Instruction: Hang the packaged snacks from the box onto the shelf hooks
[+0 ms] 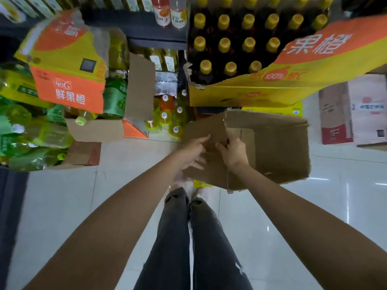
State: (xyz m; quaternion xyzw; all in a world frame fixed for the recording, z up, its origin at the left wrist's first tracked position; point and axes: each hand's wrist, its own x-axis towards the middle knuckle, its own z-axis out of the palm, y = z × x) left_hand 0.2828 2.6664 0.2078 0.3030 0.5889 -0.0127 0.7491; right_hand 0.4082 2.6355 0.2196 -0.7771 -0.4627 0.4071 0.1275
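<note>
Both hands on the box [272,147], which sits on the floor in front of the person's feet. Left hand [193,152] w/ fingers spread flat on the near flap [206,130]; right hand [233,151] pinches the flap's torn edge. Snacks not visible; box interior looks bare from here, can't tell for sure. Step looks like opening the box. Next: fold flap back, reach in for a pack. Hooks not in view; bottle crates [240,49] just behind box.
</note>
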